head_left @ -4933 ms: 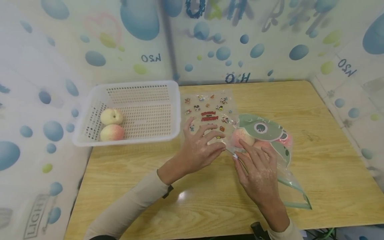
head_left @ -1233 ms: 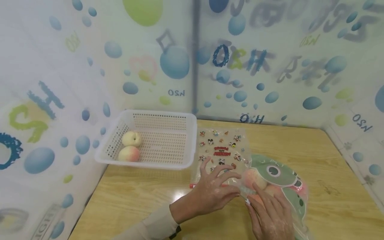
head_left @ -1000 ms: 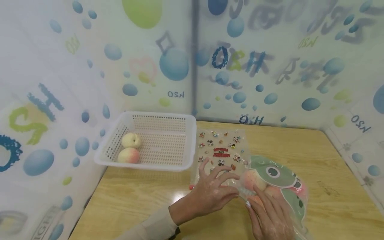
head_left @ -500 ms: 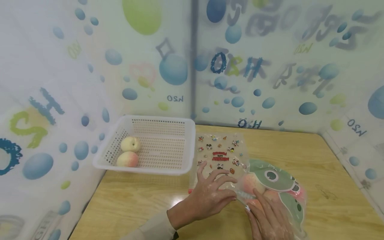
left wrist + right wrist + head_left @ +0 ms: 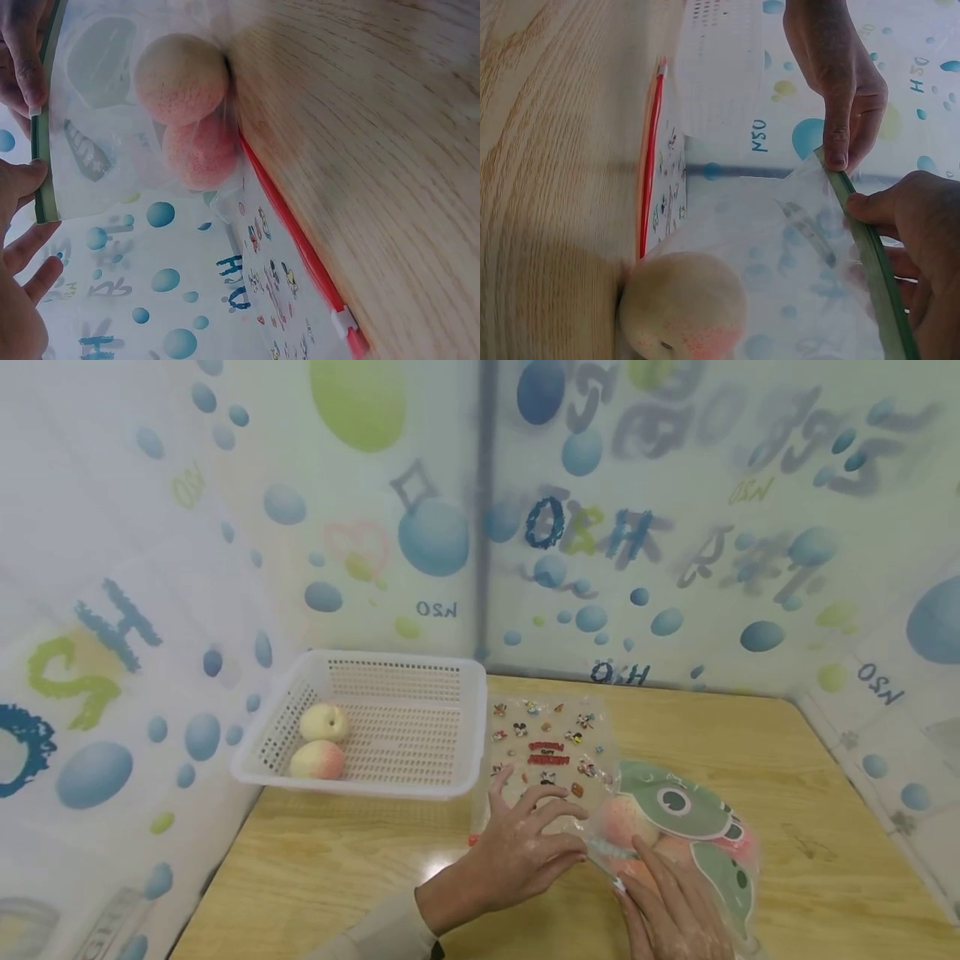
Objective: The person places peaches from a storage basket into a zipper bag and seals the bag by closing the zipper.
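Note:
A clear zip bag with a green cartoon face (image 5: 676,802) and several peaches (image 5: 628,821) inside lies at the table's right front. My left hand (image 5: 517,847) pinches one end of its green zip strip (image 5: 46,161) between thumb and finger, other fingers spread. My right hand (image 5: 675,902) pinches the same strip at the white slider (image 5: 618,884), a short way from the left fingertips. In the right wrist view, both the left hand (image 5: 847,90) and the right hand (image 5: 922,247) hold the strip raised above the table.
A second clear bag (image 5: 551,727) with small cartoon prints and a red zip (image 5: 300,232) lies flat behind my left hand. The white plastic basket (image 5: 408,785) at the left holds two peaches (image 5: 317,762). Printed walls (image 5: 420,627) enclose the wooden table (image 5: 352,843).
The head view has tilted up, so hands and table sit lower in it. Both hands keep their hold on the zip strip, hardly moving relative to it.

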`<state>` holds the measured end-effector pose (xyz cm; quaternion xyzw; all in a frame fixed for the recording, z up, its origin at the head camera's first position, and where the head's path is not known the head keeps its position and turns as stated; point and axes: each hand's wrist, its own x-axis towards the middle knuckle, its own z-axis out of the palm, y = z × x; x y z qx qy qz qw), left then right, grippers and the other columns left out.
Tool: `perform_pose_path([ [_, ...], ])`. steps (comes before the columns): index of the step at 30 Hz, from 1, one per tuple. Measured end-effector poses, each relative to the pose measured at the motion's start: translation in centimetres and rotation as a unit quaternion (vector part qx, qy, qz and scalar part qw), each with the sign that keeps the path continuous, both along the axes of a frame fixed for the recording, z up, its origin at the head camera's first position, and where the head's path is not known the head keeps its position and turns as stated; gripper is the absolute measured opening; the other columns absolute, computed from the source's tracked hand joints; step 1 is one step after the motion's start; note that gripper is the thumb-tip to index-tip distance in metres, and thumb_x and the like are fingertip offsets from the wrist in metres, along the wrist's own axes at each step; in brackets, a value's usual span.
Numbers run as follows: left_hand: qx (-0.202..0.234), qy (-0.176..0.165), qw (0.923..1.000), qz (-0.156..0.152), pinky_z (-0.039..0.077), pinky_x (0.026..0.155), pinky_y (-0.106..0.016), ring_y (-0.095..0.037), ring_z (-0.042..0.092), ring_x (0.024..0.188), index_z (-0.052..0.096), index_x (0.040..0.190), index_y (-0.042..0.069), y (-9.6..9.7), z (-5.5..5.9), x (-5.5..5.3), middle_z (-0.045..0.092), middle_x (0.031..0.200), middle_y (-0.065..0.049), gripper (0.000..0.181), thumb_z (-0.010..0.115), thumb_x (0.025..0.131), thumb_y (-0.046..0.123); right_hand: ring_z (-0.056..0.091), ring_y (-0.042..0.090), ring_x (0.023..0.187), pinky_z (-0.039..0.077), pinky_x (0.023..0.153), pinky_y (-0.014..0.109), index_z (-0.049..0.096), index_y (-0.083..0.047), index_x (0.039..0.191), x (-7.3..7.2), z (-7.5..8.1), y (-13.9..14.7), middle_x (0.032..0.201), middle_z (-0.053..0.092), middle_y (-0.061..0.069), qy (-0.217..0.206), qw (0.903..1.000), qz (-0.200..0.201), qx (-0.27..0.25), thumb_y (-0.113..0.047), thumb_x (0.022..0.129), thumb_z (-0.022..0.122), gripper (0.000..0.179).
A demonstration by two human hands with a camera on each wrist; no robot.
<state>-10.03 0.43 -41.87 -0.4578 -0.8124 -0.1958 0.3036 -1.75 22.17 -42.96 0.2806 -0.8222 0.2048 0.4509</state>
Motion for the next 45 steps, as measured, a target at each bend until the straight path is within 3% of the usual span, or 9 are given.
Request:
perform_pose_path([
  [10, 0.001, -0.007, 1.0, -0.002, 0.019, 0.106, -0.071, -0.019, 0.053, 0.125, 0.079, 0.088, 0.034, 0.0, -0.2, 0.1, 0.066, 0.121, 0.01, 0.006, 0.078, 0.089, 0.039, 0.062, 0.036, 0.101, 0.023, 0.115, 0.024, 0.077, -0.003, 0.095, 1.1, 0.1, 0.3, 0.13, 0.065, 0.017, -0.077, 0.9957, -0.043, 0.027, -0.042, 0.107, 0.046, 0.051],
  [18, -0.002, -0.01, 0.9999, -0.001, 0.018, 0.107, -0.071, -0.02, 0.054, 0.124, 0.08, 0.09, 0.034, -0.1, -0.3, 0.0, 0.065, 0.121, 0.011, 0.006, 0.08, 0.088, 0.039, 0.064, 0.035, 0.102, 0.02, 0.117, 0.028, 0.076, -0.002, 0.092, 1.5, 0.1, 0.1, 0.132, 0.064, 0.017, -0.104, 0.9925, -0.059, 0.027, -0.043, 0.107, 0.044, 0.054],
  [25, -0.002, -0.003, 1.0, 0.002, 0.019, 0.107, -0.07, -0.019, 0.054, 0.123, 0.08, 0.089, 0.036, -0.3, -0.3, -0.2, 0.065, 0.121, 0.011, 0.006, 0.077, 0.09, 0.041, 0.064, 0.037, 0.102, 0.022, 0.119, 0.037, 0.076, -0.002, 0.094, 1.3, -0.1, 0.3, 0.132, 0.064, 0.018, -0.085, 0.995, -0.047, 0.022, -0.041, 0.107, 0.046, 0.051],
  [34, -0.009, 0.02, 0.9997, 0.015, 0.021, 0.106, -0.068, -0.017, 0.054, 0.121, 0.08, 0.09, 0.039, -0.7, -0.3, -0.3, 0.065, 0.12, 0.013, 0.006, 0.076, 0.09, 0.044, 0.063, 0.036, 0.105, 0.025, 0.117, 0.033, 0.075, 0.0, 0.09, 0.6, -0.5, 0.9, 0.128, 0.066, 0.02, -0.03, 0.9993, -0.016, 0.015, -0.036, 0.106, 0.051, 0.046],
  [45, -0.003, 0.008, 0.9999, 0.013, 0.017, 0.108, -0.069, -0.018, 0.054, 0.122, 0.079, 0.092, 0.037, -0.9, -0.3, -0.4, 0.066, 0.12, 0.012, 0.006, 0.077, 0.09, 0.042, 0.056, 0.028, 0.122, 0.016, 0.12, 0.036, 0.075, -0.006, 0.098, 2.0, 0.3, 0.8, 0.138, 0.061, 0.012, -0.151, 0.9848, -0.079, 0.034, -0.045, 0.107, 0.042, 0.052],
])
